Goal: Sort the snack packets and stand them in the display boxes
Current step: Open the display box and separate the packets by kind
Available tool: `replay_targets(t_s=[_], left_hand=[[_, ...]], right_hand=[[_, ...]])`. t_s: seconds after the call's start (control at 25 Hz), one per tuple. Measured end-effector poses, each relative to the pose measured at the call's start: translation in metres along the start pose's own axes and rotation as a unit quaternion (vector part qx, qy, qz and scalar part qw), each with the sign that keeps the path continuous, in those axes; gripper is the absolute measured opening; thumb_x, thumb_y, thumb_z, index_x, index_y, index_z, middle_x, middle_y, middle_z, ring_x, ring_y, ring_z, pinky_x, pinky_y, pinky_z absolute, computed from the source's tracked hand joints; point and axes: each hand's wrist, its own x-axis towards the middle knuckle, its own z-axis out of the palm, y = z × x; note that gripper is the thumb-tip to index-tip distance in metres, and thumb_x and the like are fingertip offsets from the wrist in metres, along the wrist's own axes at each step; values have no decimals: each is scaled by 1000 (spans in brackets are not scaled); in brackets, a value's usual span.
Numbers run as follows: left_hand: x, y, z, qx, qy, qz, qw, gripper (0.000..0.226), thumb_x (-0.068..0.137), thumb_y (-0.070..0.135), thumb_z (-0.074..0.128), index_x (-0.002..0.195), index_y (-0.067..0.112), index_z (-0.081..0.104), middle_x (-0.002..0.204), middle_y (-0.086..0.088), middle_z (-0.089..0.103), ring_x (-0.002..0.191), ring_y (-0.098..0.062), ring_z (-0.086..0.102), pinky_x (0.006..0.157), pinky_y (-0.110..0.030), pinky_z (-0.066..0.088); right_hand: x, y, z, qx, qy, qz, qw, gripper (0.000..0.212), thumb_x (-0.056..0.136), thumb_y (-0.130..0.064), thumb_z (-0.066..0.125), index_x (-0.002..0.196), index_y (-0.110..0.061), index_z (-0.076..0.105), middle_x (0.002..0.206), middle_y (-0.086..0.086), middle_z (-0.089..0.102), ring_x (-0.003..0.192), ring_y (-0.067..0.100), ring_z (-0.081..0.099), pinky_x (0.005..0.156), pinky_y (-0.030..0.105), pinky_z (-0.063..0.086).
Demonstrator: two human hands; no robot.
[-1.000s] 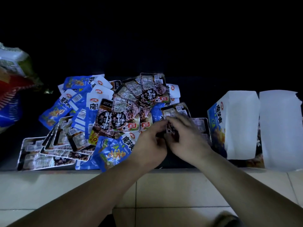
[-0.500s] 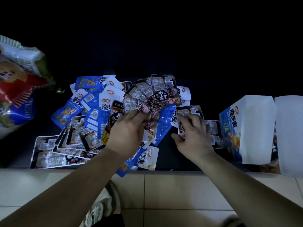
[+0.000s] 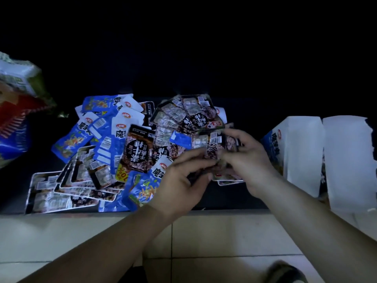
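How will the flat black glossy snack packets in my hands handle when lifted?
Likely light and bendy: the flat black glossy snack packets are thin and fan out. Their shiny film probably slips, so the stack between the left hand and right hand may splay.

A dark ledge [image 3: 224, 199] carries heaped snack packets [image 3: 106, 139] — 2 display boxes [image 3: 302, 152] rightward.

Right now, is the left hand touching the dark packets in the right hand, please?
Touching. In the head view the left hand pinches the dark packets that the right hand holds.
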Motion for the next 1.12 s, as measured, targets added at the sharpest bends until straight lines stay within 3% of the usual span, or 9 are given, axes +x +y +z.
replay_targets(t_s=[0.12,0.24,0.36,0.44,0.52,0.64,0.76,1.0,1.12], left_hand=[[1,4,3,-31,-49,-54,997,37,84,11,65,119,24,67,141,11,51,137,-4,45,109,-20,41],[3,-4,6,49,-55,-50,996,38,88,9,64,121,28,65,148,10,44,139,10,34,111,-14,34],[7,-9,6,107,-51,-38,992,37,92,8,65,124,27,66,149,8,43,130,21,34,103,-2,30],[20,-10,-2,168,-19,-9,986,36,90,8,66,124,21,67,148,4,46,124,11,45,99,-2,36],[48,-13,-16,222,19,14,975,38,89,11,65,126,18,66,149,-4,46,131,-13,48,104,-24,47],[104,-14,-31,363,-38,-6,931,60,89,32,63,147,28,48,163,-15,25,149,-40,25,115,-59,34],[133,-23,-28,469,-191,-90,857,79,92,58,56,157,49,11,170,-8,-9,154,-41,-8,122,-64,5],[99,-38,-27,468,-138,-24,873,62,104,25,49,158,43,22,166,-9,25,153,-41,18,110,-55,44],[83,-31,-34,381,-52,30,922,56,103,15,47,154,35,37,156,-17,43,145,-38,38,100,-56,52]], right_hand=[[0,13,-20,-129,59,-48,989,44,93,-1,66,117,-38,63,97,11,72,65,29,69,55,37,59],[3,18,-43,-234,95,-103,962,54,93,2,56,133,-35,53,104,9,66,62,14,62,50,22,48],[2,24,-43,-411,147,-171,883,76,83,2,63,151,-24,40,160,8,28,143,24,35,104,26,39],[2,30,-27,-497,143,-204,831,89,76,-7,75,154,-23,36,169,9,0,156,28,1,122,37,18],[7,33,-13,-532,109,-208,814,95,74,-19,80,156,-22,31,169,10,-13,156,30,-13,127,47,6],[19,37,-9,-521,40,-223,823,78,89,-31,65,157,-28,28,171,5,-3,156,28,-11,126,53,-1],[26,52,-22,-512,-7,-173,841,73,98,-45,54,161,-32,18,171,-5,4,157,22,-6,126,46,-8],[25,65,-33,-488,-15,-196,851,73,96,-44,62,159,-34,27,169,-10,10,156,20,3,127,44,10],[22,58,-31,-372,50,-212,902,62,97,-42,64,153,-36,40,165,-4,26,154,19,19,124,44,25]])
